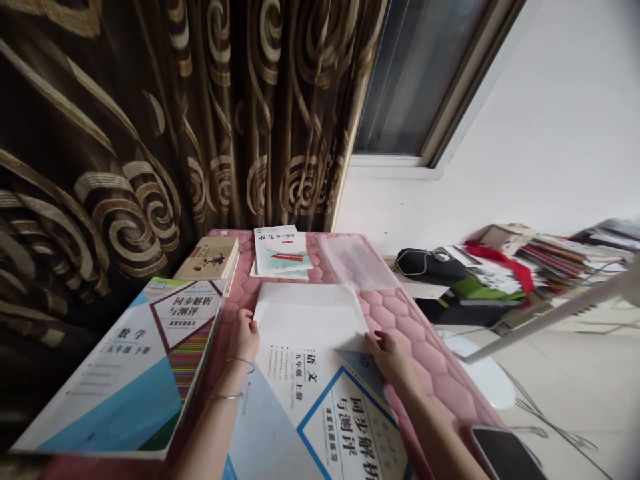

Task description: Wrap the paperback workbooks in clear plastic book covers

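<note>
A plain white booklet or stack of paper [310, 312] lies in front of me, its near edge over a blue and white workbook [280, 413] with Chinese print. My left hand [245, 338] is at the left edge of the white paper, its fingers bent in and closed on that edge. At the right near corner is my right hand [389, 359], fingers curled against the paper and the workbook's top edge. Two thin bracelets circle my left wrist. How thick the white paper is, I cannot tell.
Left of the pink padded table cover [417, 347] side sits another workbook [120, 373], with tan books [207, 259] behind. Thin booklets [283, 252] and a clear plastic sheet [355, 261] lie at the back. A phone [505, 453] rests front right. A white lamp pole [545, 320] slants at right.
</note>
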{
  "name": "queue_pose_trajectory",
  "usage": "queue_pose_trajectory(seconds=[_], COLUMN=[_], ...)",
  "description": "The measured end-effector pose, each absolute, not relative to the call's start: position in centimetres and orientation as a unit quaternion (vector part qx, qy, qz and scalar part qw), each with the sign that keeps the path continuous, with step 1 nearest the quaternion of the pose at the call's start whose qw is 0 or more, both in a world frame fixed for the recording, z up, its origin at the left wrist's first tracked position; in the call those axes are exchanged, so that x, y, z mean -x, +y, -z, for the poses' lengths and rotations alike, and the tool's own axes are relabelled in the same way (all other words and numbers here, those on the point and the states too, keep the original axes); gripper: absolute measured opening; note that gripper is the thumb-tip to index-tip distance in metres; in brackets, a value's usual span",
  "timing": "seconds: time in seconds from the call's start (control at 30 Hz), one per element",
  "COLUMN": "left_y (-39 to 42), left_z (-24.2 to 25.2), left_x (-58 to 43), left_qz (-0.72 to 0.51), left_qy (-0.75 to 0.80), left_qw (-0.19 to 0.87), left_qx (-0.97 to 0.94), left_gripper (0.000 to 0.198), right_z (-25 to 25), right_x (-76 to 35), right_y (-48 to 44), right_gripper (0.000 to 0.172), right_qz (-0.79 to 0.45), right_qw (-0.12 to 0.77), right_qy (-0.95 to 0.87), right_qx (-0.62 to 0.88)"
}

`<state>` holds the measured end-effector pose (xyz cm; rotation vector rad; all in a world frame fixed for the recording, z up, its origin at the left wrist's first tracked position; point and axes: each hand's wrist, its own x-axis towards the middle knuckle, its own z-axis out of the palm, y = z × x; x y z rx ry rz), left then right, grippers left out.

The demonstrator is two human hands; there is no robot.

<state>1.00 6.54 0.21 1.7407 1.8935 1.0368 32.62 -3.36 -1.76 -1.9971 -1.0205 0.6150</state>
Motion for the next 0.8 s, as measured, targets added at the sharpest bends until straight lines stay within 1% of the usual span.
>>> queue_pose_trajectory(seconds=[0.17, 0.3, 0.43, 0.53, 0.67, 0.73, 0.8], left_y=[6.0, 5.1, 3.9, 2.9, 2.1, 1.6, 0.9], left_z=[-0.4, -1.3, -2.4, -2.1, -0.5, -0.2, -0.6], left_x=[-1.3, -1.4, -0.6, 0.5, 1.6, 1.7, 1.2], left_qz=[-0.353, -0.3, -0.238, -0.197, -0.155, -0.14, -0.115], left_qy=[0.661, 0.684, 0.705, 0.706, 0.719, 0.719, 0.724], left_qw=[0.143, 0.142, 0.13, 0.114, 0.1, 0.083, 0.044], left_qx=[-0.647, -0.649, -0.655, -0.671, -0.67, -0.675, -0.679], left_gripper=[0.017, 0.021, 0.028, 0.028, 0.03, 0.032, 0.033], right_z=[1.7, 1.5, 1.6, 1.3, 0.2, -0.1, 0.3], right_x=[-31.7, -31.3, -31.1, -30.4, -29.1, -28.8, -29.0], right_y=[-3.9, -3.6, -4.6, -6.1, -7.2, -7.3, -7.5], right_gripper=[0.048, 0.04, 0.032, 0.028, 0.029, 0.03, 0.031], right_qz=[-0.184, -0.191, -0.221, -0.228, -0.215, -0.205, -0.195], right_qw=[0.435, 0.449, 0.41, 0.361, 0.306, 0.296, 0.295], right_qy=[-0.458, -0.451, -0.423, -0.431, -0.451, -0.461, -0.476], right_qx=[0.753, 0.747, 0.777, 0.795, 0.81, 0.811, 0.805])
